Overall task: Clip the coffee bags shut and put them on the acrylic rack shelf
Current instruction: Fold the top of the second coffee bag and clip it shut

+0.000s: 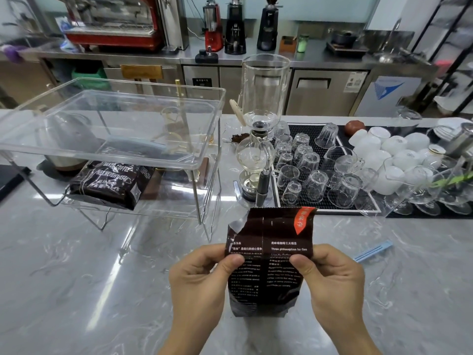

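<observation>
Pinching the upright coffee bag at mid-height, the left hand and right hand each press a thumb on the printed face with the other fingers curled behind. The hold looks meant to steady the bag on the marble counter and flatten its opened top, which stands unfolded with a torn corner at 10 o'clock. By this judgement the bag is being readied for folding; no clip is on it yet.

The blue sealing clip lies on the counter at 3 o'clock of the bag, near the right hand but apart from it, seemingly so that hand can take it once the fold is made.

A second coffee bag already lies flat on the lower shelf of the acrylic rack, at 10 o'clock of the hands; whether it carries a clip cannot be seen.

Open counter lies between the hands and the rack, giving a free path toward 10 o'clock. The rack's lower shelf has room to the right of the lying bag; the raised front lips of both shelves must be cleared on entry.

At 12 o'clock, just behind the bag's top edge, stands a glass siphon brewer, with inverted glasses on a black mat at 1 o'clock, so forward or rightward swings carry risk.
</observation>
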Available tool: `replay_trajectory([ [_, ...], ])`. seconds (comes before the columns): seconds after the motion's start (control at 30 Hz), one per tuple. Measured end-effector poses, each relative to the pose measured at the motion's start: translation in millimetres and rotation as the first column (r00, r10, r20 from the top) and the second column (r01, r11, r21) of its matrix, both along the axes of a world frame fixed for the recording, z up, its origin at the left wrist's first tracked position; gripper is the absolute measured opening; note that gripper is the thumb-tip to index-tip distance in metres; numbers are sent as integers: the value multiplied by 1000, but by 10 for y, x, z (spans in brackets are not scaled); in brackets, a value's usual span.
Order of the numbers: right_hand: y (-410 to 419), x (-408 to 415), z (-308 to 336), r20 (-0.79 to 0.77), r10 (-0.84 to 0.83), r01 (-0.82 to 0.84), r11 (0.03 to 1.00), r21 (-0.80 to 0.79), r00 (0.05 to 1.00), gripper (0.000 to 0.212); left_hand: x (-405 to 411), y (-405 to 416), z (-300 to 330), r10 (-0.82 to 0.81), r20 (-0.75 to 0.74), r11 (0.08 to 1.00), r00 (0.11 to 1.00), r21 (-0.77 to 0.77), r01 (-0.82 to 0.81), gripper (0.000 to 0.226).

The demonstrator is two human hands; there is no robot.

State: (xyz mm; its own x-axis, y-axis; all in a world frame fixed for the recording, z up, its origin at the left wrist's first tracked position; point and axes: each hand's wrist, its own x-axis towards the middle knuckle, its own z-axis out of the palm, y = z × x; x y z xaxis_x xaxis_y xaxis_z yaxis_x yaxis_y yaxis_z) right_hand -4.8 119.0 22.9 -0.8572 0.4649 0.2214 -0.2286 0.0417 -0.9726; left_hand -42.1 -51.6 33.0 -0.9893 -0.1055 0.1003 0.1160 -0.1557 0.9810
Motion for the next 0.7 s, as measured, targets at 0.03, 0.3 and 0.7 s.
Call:
replay_trajectory([
  [0.03, 10, -8, -13, 4, 5, -5, 1000, 12, 1000, 33, -9, 0, -10, -4, 2, 1000, 1000, -1, 4, 12],
  [0.3, 42, 49, -47, 39, -4, 1, 998, 65, 999, 35, -15, -7, -74, 25, 40, 998, 999, -62, -22, 48],
  [0.7, 201, -8, -76, -200, 87, 6, 905, 425, 976, 20, -142, -164, -203, -151, -576, 888, 803, -435, -146, 21],
])
